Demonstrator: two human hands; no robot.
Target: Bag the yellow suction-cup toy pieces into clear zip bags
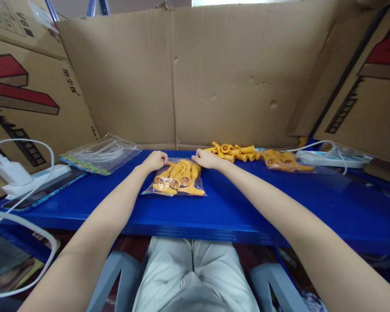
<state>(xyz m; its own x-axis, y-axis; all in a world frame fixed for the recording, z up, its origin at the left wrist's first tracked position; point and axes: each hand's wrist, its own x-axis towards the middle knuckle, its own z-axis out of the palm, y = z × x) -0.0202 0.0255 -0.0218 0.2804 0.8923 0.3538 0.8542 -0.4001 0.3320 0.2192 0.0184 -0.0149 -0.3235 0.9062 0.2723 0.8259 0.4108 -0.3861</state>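
A clear plastic bag [177, 178] filled with several orange plastic pieces lies on the blue table [234, 208] in front of me. My left hand [154, 161] pinches the bag's far left corner, fingers closed on the top edge. My right hand [208, 159] grips the bag's far right corner in the same way. Just right of that hand lies a loose pile of orange pieces [234, 151], and further right a second filled bag [284, 160].
A stack of empty clear bags [100, 154] lies at the left. A phone [42, 192] and a white charger with cable [13, 172] sit at the far left, a white power strip [331, 158] at the far right. Cardboard walls [214, 73] enclose the table.
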